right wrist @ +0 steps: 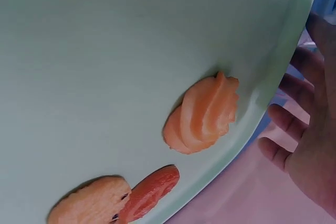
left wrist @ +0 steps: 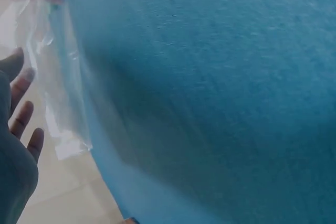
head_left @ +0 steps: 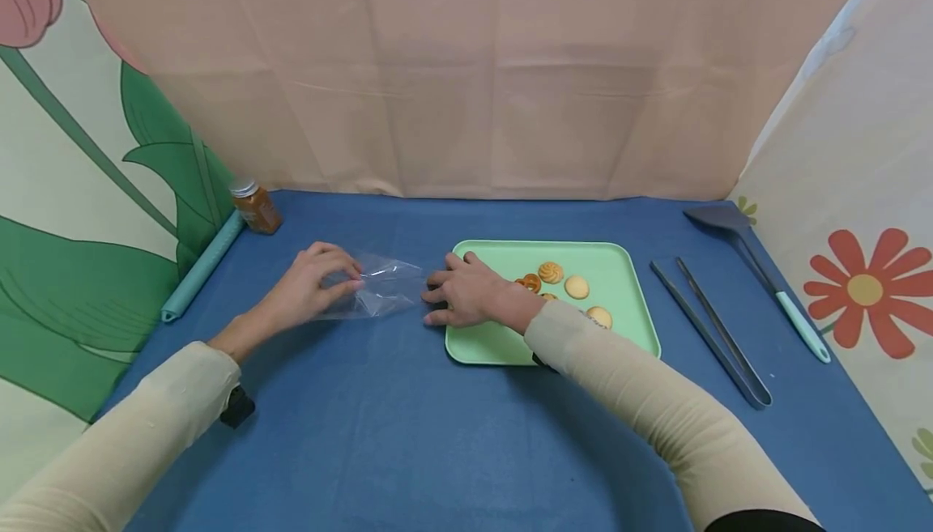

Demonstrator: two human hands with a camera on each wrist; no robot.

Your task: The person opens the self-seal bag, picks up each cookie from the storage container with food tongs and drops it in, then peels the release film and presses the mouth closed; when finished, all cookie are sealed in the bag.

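Left hand (head_left: 319,287) is pinching a clear bag (head_left: 389,287) beside the green tray (head_left: 477,349); can't tell if the right hand (head_left: 472,295) is gripping too. Bag's looking empty so far, cookies (head_left: 551,272) are sitting on the tray.

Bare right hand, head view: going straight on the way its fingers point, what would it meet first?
Probably the clear, crinkled plastic bag just left of this right hand; whether they touch is unclear.

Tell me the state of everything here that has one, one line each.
Clear plastic bag: crinkled, pinched by the left hand
Green tray: holding biscuits
Right hand: over the tray's left rim; grip unclear
Jar: lid on
Tongs: lying down, arms apart
Spatula: lying down
Teal roll: rolled up
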